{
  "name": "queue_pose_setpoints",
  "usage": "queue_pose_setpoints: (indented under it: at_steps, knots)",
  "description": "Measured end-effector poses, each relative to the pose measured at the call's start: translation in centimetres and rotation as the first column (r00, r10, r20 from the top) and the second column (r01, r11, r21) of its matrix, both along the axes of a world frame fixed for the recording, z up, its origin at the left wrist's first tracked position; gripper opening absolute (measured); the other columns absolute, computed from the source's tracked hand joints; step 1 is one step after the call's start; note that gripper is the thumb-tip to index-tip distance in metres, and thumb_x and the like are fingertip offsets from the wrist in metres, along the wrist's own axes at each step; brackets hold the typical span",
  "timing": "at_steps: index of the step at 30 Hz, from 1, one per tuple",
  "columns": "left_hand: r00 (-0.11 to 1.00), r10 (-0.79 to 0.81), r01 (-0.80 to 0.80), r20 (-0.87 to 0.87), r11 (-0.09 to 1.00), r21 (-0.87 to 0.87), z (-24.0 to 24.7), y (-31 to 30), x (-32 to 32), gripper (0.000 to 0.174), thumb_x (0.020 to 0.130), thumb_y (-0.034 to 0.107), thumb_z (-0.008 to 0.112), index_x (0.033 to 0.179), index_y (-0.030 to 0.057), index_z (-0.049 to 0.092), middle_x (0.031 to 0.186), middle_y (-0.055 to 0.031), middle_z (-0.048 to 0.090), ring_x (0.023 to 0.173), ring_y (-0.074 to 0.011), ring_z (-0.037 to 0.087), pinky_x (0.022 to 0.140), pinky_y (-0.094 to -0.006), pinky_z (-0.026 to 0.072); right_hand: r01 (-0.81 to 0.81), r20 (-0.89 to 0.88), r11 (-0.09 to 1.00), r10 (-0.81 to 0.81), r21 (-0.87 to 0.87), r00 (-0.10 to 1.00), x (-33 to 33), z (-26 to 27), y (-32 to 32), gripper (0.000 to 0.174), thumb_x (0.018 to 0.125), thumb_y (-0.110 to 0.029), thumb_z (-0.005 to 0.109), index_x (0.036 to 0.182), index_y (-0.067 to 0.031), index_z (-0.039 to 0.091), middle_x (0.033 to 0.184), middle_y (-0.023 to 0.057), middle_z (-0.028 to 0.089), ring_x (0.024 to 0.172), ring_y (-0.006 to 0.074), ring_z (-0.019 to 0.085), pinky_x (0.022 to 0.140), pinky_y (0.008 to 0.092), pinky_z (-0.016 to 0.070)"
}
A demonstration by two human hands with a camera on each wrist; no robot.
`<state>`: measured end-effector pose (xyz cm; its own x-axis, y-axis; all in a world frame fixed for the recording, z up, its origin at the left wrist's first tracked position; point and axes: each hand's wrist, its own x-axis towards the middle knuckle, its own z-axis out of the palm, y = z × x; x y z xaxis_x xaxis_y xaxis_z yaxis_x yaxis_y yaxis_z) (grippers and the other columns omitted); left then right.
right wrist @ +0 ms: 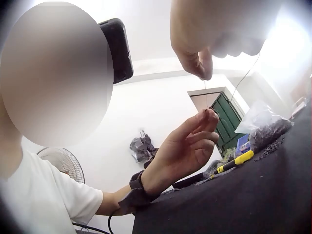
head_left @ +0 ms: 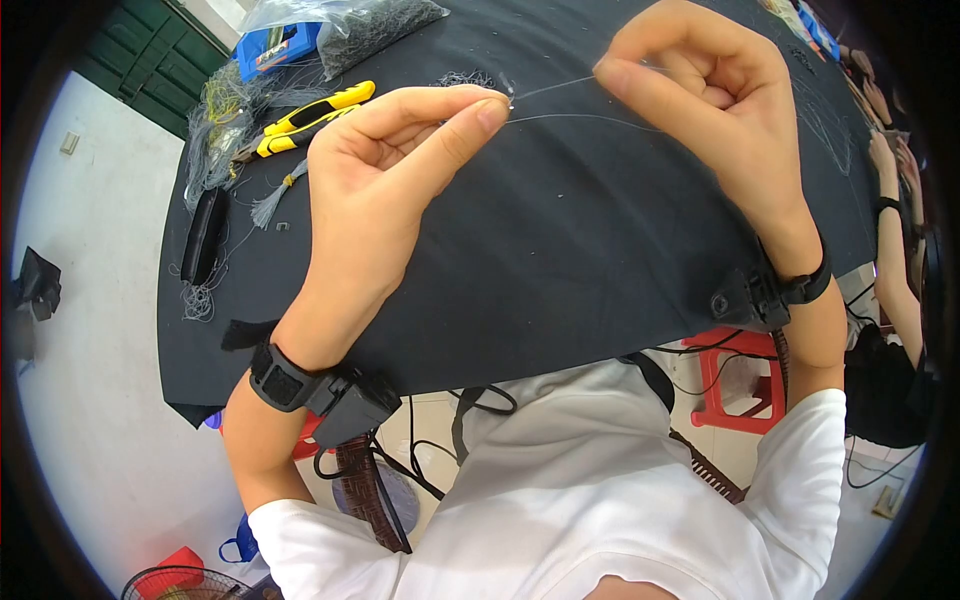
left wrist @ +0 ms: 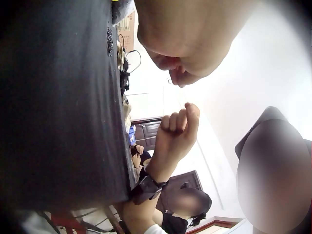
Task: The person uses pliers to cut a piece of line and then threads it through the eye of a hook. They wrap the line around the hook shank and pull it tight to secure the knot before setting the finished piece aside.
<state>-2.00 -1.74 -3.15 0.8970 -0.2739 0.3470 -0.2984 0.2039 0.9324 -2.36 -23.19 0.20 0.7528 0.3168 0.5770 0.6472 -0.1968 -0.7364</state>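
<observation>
Head view is showing a thin clear line (head_left: 555, 87) running nearly level, its long axis going left to right and rising slightly toward the right, held in the air above the black cloth table (head_left: 560, 280). The left hand (head_left: 385, 170) is pinching one end between thumb and forefinger, the other fingers curled. The right hand (head_left: 700, 90) is pinching the other end, fingers bunched. A second glossy strand is trailing below. A yellow utility knife (head_left: 315, 112) and a crinkled plastic bag (head_left: 350, 25) are lying further back.
</observation>
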Motion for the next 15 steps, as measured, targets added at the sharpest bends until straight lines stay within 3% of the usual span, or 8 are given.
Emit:
queue_pose_setpoints:
  at_steps: [3,6,9,12,15]
  knots:
    - [1.000,0.000,0.000,0.007,1.000,-0.001,0.0,0.0,0.0,0.015,0.077,0.000,0.064,0.092,-0.0037,0.063,0.089,-0.0102,0.065,0.081,-0.0110,0.062,0.074,-0.0184,0.0477,-0.015,-0.048,1.000,0.016,0.023,0.999,-0.2,-0.1,0.2,0.006,0.073,0.002,0.065,0.078,0.0024,0.062,0.046,-0.0092,0.034,0.041,-0.0016,0.024,0.041,0.0178,0.0166]
    - [0.997,0.034,-0.038,0.074,0.998,0.058,-0.5,-0.1,0.1,0.017,0.081,0.009,0.061,0.095,-0.0002,0.064,0.088,-0.0048,0.064,0.055,-0.0022,0.037,0.049,-0.0166,0.0263,-0.013,0.001,0.995,0.014,-0.095,1.000,-0.3,0.1,-0.1,0.006,0.073,0.001,0.065,0.079,0.0011,0.062,0.047,-0.0089,0.034,0.042,-0.0012,0.024,0.041,0.0180,0.0171]
    - [0.997,0.046,-0.050,0.061,0.997,0.061,-0.4,-0.1,0.1,0.017,0.081,0.008,0.061,0.095,-0.0004,0.064,0.088,-0.0044,0.064,0.055,-0.0021,0.037,0.049,-0.0166,0.0260,0.033,0.122,0.967,-0.002,-0.251,0.992,-0.2,-0.1,-0.3,0.006,0.075,-0.004,0.063,0.081,-0.0043,0.061,0.053,-0.0091,0.036,0.045,-0.0014,0.027,0.043,0.0168,0.0198]
    - [0.997,0.065,-0.069,0.052,0.994,0.079,-0.4,-0.2,0.2,0.017,0.081,0.008,0.061,0.095,-0.0006,0.064,0.088,-0.0044,0.064,0.056,-0.0019,0.037,0.049,-0.0166,0.0259,-0.033,0.173,0.961,0.084,-0.276,0.981,0.1,-0.4,0.3,0.010,0.071,0.001,0.065,0.079,-0.0036,0.062,0.049,-0.0109,0.026,0.042,-0.0011,0.019,0.042,0.0187,0.0149]
    - [0.998,0.058,-0.061,0.037,0.994,0.086,-0.3,-0.2,0.1,0.017,0.081,0.008,0.061,0.095,-0.0004,0.064,0.088,-0.0047,0.064,0.056,-0.0017,0.038,0.049,-0.0166,0.0265,-0.029,0.212,0.948,0.100,-0.316,0.972,-0.4,-0.1,0.8,0.010,0.068,0.000,0.067,0.077,-0.0036,0.064,0.048,-0.0091,0.029,0.042,-0.0001,0.020,0.042,0.0192,0.0155]
